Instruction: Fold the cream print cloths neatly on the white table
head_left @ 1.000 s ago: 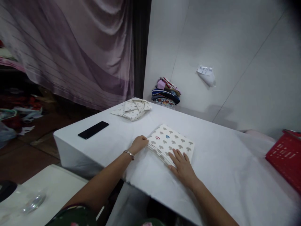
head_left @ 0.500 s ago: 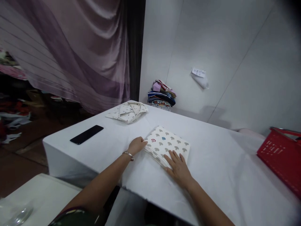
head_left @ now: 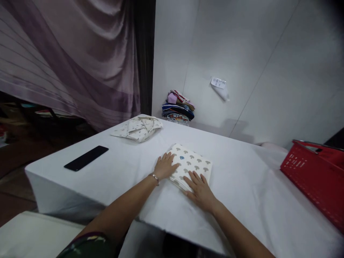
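Observation:
A folded white cloth (head_left: 195,164) printed with grey shapes and one blue mark lies flat on the white-covered table (head_left: 242,186). My left hand (head_left: 165,167) rests flat on its left corner, fingers stretched out over the fabric. My right hand (head_left: 200,189) lies flat on the near edge of the cloth, fingers spread. Neither hand grips anything. A bracelet sits on my left wrist.
A second folded patterned cloth (head_left: 138,128) lies at the far left of the table. A black phone (head_left: 86,157) sits near the left edge. A red basket (head_left: 317,173) stands at the right. Stacked clothes (head_left: 177,109) pile up against the wall.
My left hand has slid from the cloth's left edge up onto its corner, covering the red mark. The camera view has shifted, so everything sits further left. My right hand stays flat on the cloth.

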{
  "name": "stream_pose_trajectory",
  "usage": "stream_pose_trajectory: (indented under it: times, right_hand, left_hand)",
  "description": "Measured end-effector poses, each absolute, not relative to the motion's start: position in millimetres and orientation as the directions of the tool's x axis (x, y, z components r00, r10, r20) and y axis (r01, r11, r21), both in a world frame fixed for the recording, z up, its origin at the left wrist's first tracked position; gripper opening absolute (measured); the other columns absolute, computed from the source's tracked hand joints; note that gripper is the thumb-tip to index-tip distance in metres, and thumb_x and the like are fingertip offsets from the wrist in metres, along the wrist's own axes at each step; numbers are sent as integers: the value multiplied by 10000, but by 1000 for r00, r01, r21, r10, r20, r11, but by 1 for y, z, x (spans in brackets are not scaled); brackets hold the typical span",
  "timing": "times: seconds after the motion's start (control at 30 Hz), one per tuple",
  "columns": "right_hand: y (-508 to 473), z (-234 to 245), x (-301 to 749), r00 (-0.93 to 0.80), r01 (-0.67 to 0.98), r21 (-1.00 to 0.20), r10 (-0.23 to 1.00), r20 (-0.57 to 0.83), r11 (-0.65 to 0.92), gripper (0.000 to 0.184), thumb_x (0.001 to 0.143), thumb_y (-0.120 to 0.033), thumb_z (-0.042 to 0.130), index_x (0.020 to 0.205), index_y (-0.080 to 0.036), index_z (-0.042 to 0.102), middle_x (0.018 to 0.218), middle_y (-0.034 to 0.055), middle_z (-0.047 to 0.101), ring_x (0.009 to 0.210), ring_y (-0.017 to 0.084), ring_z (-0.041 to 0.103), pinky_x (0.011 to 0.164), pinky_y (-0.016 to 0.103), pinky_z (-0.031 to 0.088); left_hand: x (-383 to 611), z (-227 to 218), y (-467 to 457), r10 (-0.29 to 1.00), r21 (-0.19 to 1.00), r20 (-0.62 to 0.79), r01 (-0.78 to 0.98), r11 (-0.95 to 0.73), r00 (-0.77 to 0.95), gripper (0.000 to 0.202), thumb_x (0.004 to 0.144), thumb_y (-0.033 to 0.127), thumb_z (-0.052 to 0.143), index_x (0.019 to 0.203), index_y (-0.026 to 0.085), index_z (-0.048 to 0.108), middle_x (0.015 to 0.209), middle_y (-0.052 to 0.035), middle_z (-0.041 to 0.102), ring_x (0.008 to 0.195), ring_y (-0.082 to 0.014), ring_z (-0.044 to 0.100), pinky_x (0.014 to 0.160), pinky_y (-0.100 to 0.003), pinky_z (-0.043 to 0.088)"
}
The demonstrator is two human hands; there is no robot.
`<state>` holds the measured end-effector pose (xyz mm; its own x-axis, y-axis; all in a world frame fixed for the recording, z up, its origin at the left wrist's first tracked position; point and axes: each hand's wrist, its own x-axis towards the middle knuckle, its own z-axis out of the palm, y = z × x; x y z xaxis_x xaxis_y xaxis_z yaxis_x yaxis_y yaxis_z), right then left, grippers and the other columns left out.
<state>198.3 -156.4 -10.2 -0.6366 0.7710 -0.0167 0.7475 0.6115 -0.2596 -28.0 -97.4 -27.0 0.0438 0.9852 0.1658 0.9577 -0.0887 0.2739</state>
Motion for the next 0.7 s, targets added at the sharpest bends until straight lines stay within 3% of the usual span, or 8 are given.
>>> stream_pose_trajectory:
  times: [0.13, 0.3, 0.47, 0.6, 0.7]
  right_hand:
    - [-136, 14, 188, -594, 753, -372, 804, -30, 543, 601, 894, -582, 287, 1409, -273, 305, 1504, 44, 173, 1385, 230, 90, 1095, 460, 89]
    - [-79, 22, 175, -478, 837, -226, 867, 139, 498, 620, 901, -539, 310, 1424, -208, 273, 1508, 73, 148, 1387, 225, 71, 1094, 453, 59]
    - [-41, -12, 190, -281, 952, -124, 960, 13, 281, 620, 916, -510, 281, 1429, -164, 250, 1492, 106, 207, 1371, 256, 136, 1074, 487, 80]
    - [-38, -24, 195, -281, 952, -123, 960, -2, 279, 620, 910, -517, 277, 1431, -183, 241, 1499, 90, 189, 1371, 246, 132, 1072, 486, 80]
    - [-32, -16, 196, -291, 939, -197, 957, -25, 280, 596, 908, -519, 284, 1414, -205, 285, 1483, 82, 242, 1362, 249, 174, 1069, 486, 113]
  left_hand:
    - [-28, -27, -97, 990, 268, 135, 961, -70, 34, 644, 841, 617, 279, 1375, 258, 312, 1483, -57, 260, 1356, -279, 200, 1065, -520, 188]
    - [-27, -28, -97, 994, 272, 108, 961, -53, 25, 661, 839, 630, 248, 1388, 264, 293, 1493, -47, 233, 1365, -283, 171, 1061, -525, 193]
    - [-28, -27, -98, 992, 290, 124, 954, -72, 37, 617, 842, 608, 274, 1368, 287, 318, 1492, -30, 236, 1358, -288, 189, 1047, -544, 207]
    - [-28, -25, -100, 992, 313, 120, 947, -77, 41, 601, 843, 592, 296, 1359, 285, 332, 1487, -36, 250, 1355, -297, 195, 1035, -559, 214]
    - [-27, -24, -100, 994, 353, 105, 933, -67, 32, 594, 839, 585, 317, 1356, 293, 333, 1490, -33, 241, 1358, -301, 187, 1025, -566, 227]
